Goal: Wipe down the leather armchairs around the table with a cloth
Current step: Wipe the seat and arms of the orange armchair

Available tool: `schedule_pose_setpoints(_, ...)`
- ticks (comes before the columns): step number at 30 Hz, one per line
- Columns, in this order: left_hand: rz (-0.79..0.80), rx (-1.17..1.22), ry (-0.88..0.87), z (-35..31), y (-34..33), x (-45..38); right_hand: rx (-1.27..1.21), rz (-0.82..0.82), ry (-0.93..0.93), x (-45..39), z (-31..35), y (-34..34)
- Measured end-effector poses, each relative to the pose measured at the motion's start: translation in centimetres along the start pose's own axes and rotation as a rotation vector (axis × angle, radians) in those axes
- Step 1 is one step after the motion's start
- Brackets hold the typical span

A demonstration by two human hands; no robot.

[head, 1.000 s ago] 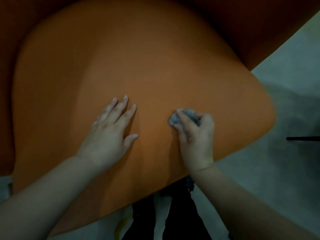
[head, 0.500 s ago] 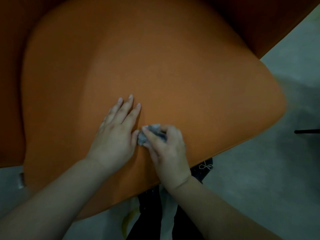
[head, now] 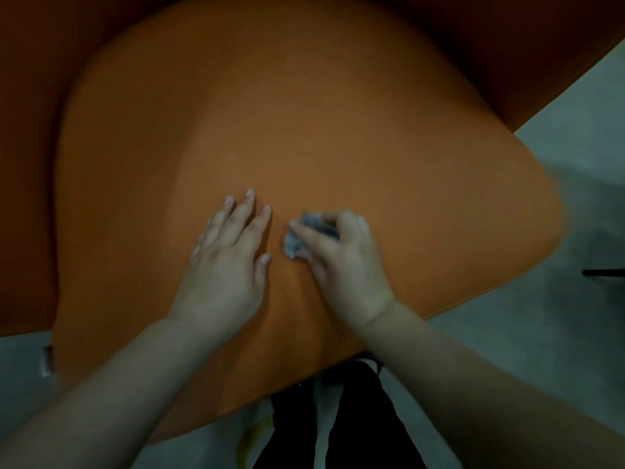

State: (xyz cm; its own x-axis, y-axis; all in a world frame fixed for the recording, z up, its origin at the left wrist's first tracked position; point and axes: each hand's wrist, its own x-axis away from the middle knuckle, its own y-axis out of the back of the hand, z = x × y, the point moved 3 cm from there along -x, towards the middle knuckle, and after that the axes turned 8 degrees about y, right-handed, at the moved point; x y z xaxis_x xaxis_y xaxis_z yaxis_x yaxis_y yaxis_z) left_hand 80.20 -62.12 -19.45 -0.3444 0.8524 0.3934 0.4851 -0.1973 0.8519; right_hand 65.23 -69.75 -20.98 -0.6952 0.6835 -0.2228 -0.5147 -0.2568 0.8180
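Armchair (head: 304, 130): one, orange seat
Cloth (head: 297, 240): one, grey, bunched on the seat
Right hand (head: 341, 262): fingers curled, gripping the cloth
Left hand (head: 225, 262): flat on the seat, fingers straight, beside the cloth

no readable text, no labels, no brands, no numbers
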Motion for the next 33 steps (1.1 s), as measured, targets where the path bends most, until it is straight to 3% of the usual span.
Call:
schedule_pose_setpoints(5,-0.029,0.000,0.026,-0.1,0.8,-1.8,0.080,-0.264,-0.333,-4.0,-8.0,4.2)
schedule_pose_setpoints(7,-0.033,0.000,0.033,-0.5,1.1,-2.4,0.074,-0.244,-0.317,-3.5,-7.0,4.0)
schedule_pose_setpoints(12,-0.021,-0.005,0.017,-2.5,1.4,-3.9,0.039,-0.003,-0.012,-5.8,-3.8,1.7)
schedule_pose_setpoints(15,-0.019,-0.004,0.007,-3.8,1.4,-5.1,0.100,-0.107,-0.093,-7.9,-7.3,3.8)
schedule_pose_setpoints(19,-0.032,0.012,-0.008,-5.8,1.5,-7.0,0.132,-0.273,-0.408,-6.1,-11.8,7.1)
schedule_pose_setpoints(26,-0.027,0.045,-0.073,-10.6,1.2,-9.6,0.086,-0.115,-0.213,-7.8,-11.8,7.1)
schedule_pose_setpoints(33,-0.020,0.045,-0.088,-13.0,1.1,-12.9,0.123,-0.244,-0.532,-8.9,-17.9,9.8)
